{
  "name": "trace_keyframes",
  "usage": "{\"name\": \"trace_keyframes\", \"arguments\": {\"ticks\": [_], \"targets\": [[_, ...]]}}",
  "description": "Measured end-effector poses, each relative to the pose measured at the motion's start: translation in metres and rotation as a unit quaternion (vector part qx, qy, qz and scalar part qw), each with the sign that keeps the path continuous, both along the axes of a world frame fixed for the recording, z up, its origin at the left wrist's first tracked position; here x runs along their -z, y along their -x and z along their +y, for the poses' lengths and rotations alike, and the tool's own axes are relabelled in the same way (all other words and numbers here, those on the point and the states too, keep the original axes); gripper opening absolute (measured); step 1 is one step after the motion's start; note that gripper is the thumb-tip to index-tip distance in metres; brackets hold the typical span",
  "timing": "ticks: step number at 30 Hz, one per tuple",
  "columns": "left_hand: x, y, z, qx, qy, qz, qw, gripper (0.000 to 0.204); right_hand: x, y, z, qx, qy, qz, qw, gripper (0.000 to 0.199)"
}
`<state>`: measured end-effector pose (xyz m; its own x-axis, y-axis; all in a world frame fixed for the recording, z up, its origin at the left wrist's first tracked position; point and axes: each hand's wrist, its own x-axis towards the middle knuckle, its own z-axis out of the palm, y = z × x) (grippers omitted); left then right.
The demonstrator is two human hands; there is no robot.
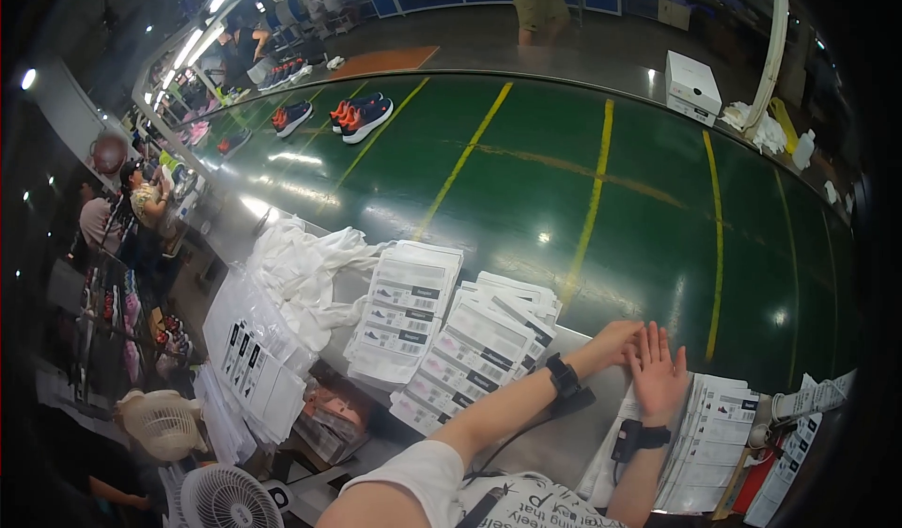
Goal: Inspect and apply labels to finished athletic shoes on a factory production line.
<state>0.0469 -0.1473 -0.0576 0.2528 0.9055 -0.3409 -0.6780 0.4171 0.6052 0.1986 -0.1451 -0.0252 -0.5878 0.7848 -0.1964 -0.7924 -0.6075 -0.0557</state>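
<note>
Both my hands are close together over the near edge of the green belt. My right hand [657,370] is turned palm up, its fingers stretched out and nothing in it. Beside it, seemingly touching its fingers, is my left hand [613,342]; its fingers reach to the right, partly hidden, and no object shows in it. Dark bands circle both wrists. Left of my left forearm lie stacks of printed label sheets [404,307], some fanned out [481,345]. Another stack of label sheets [716,439] is just right of my right wrist.
Dark blue and orange shoes [365,120] stand on the far left of the yellow-striped green belt [536,180]. White cloth [305,270] is heaped left of the sheets. A white shoebox [693,82] sits beyond the belt. Fans [230,502] stand at lower left; other people are farther off.
</note>
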Motion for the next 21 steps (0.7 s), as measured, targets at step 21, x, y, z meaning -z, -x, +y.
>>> {"name": "trace_keyframes", "arguments": {"ticks": [21], "targets": [[-0.17, -0.028, -0.071, 0.057, -0.467, 0.367, 0.802, 0.046, 0.027, -0.005, 0.007, -0.028, -0.032, -0.155, 0.987, 0.031]]}}
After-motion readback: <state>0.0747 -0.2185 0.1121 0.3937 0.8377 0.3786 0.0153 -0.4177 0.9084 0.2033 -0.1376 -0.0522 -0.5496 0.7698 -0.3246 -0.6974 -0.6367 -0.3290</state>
